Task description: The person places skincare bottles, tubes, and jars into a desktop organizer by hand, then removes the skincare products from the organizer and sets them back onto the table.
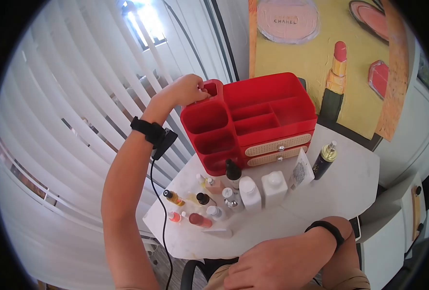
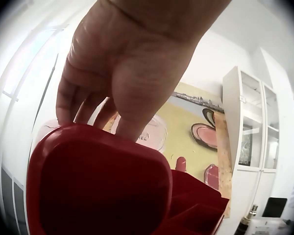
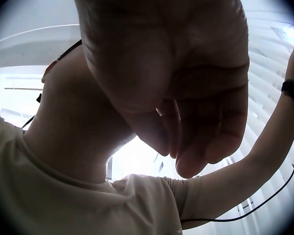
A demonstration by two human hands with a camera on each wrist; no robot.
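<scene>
White vertical blinds (image 1: 74, 145) along the left of a pale marble-patterned tabletop (image 1: 296, 212). Toward the back of it, a red makeup organizer (image 1: 260, 133) with cane-webbed drawer fronts (image 1: 263, 148). At its rearmost left compartment (image 1: 219, 88), the left hand (image 1: 188, 90), with fingers bent down over the rim; cannot tell whether pinching anything (hidden fingertips in the left wrist view). Could drag or tilt the organizer by hooking that rim, and so topple the dark-topped bottle (image 1: 233, 170) just in front, perhaps into the white bottles (image 1: 251, 195). Could also knock the yellow bottle (image 1: 174, 198) with the slack black cable (image 1: 164, 217) from the wrist camera (image 1: 165, 145), hanging just beside. Near the table's front edge, the right hand (image 1: 277, 263), loosely curled, holding nothing, so no steadying grip on the organizer.
</scene>
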